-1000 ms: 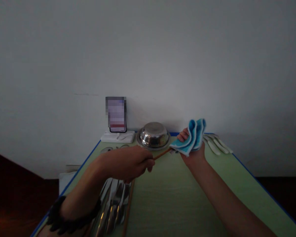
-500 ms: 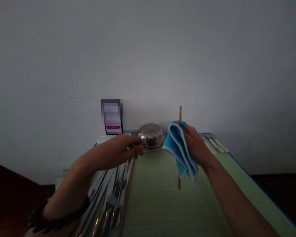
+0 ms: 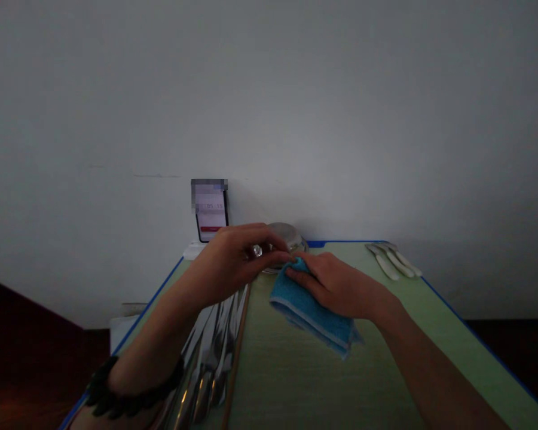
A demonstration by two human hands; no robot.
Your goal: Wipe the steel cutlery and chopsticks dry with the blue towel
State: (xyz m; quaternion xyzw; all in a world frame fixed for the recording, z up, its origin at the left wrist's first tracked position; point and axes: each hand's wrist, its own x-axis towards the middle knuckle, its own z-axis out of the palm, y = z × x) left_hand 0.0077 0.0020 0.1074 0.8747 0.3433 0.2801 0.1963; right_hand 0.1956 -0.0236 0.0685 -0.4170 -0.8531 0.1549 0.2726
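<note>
My right hand (image 3: pixel 336 283) grips a folded blue cloth (image 3: pixel 314 310) with a pale edge, thumb on top. The wooden chopstick seen in it earlier is now almost wholly hidden by the cloth and fingers. At the cloth's upper end my left hand (image 3: pixel 246 257) pinches thumb and fingertips together, seemingly on the chopstick's end. Both hands meet above the table, in front of an upturned shiny metal bowl (image 3: pixel 287 230), which they partly cover.
Several metal knives, forks and spoons (image 3: pixel 210 358) lie at the left, beside another wooden chopstick (image 3: pixel 235 370). White-handled cutlery (image 3: pixel 392 260) rests at the far right of the green table (image 3: pixel 287 382). A phone (image 3: pixel 211 212) stands against the wall at the back left.
My right hand has moved left with the cloth, and the chopstick has turned from upright to mostly hidden. My left hand has moved right to meet it, its fingertips closing.
</note>
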